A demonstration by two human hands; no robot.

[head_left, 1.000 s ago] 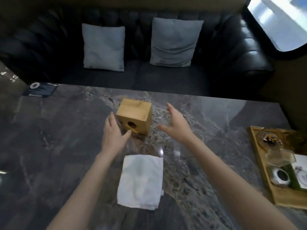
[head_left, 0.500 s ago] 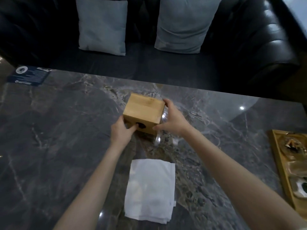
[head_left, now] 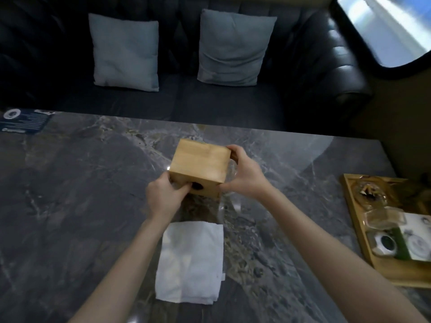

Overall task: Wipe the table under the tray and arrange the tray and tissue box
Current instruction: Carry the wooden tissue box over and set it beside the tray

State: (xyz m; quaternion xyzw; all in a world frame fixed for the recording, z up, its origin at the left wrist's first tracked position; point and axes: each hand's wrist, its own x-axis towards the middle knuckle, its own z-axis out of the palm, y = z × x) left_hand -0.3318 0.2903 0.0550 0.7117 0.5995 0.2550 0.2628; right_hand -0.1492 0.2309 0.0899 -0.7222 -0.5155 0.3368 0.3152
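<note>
2 hands are on the wooden tissue box (head_left: 200, 167), and both of your bare forearms reach forward from the bottom of the view. Your left hand (head_left: 164, 197) is curled against the box's near-left corner, its fingers (head_left: 184, 188) pressed to the near face just beside the round dark opening there. Your right hand (head_left: 247, 175) clasps the right side: its fingertips (head_left: 229, 149) hook over the far-right top corner while the thumb lies along the near-right bottom edge. Both grips are closed on the box — whether it is lifted off the surface or resting on it, you cannot tell from this angle.

Just behind your left wrist, toward you, a folded white cloth (head_left: 191, 261) lies flat on the dark grey marble table (head_left: 70, 194). Well to the right of your right hand, the wooden tray (head_left: 363, 241) sits at the table's right edge, holding small dishes too blurred to name. Far beyond the left fingers, a dark blue card (head_left: 23, 121) lies at the table's far-left edge.

Past the fingertips — across the table — stands a black leather sofa (head_left: 256, 103) with 2 grey cushions (head_left: 126, 52) propped against its back.
</note>
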